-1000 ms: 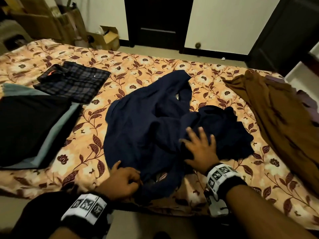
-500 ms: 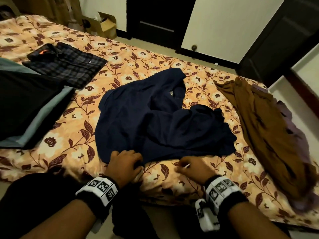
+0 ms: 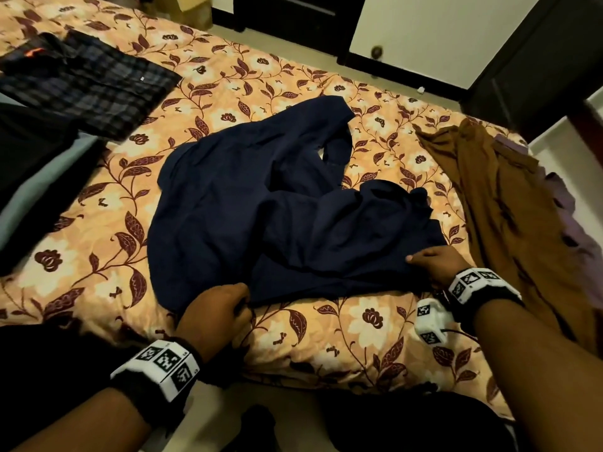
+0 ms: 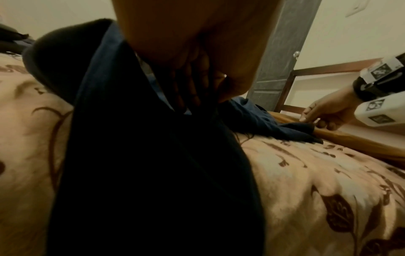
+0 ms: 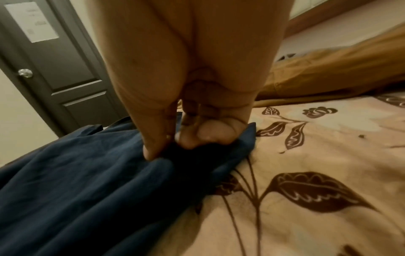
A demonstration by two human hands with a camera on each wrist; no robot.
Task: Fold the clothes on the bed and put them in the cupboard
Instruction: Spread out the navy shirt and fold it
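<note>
A crumpled navy blue garment (image 3: 261,203) lies in the middle of the floral bed cover (image 3: 359,327). My left hand (image 3: 225,308) grips its near hem at the lower left, fingers curled round the cloth (image 4: 136,155). At the hem's right corner my right hand (image 3: 434,262) pinches the navy cloth (image 5: 87,181) between thumb and fingers. Both hands sit near the bed's front edge, about a garment's width apart.
A folded plaid shirt (image 3: 88,89) lies at the back left, with a black and grey stack (image 3: 36,171) in front of it. A brown garment (image 3: 499,203) sprawls along the right side over a purple one (image 3: 577,230). A dark door (image 3: 293,21) stands behind the bed.
My right hand has left the top of the garment, come to the near hem, then slid right to its corner. The left hand has kept its grip on the hem.
</note>
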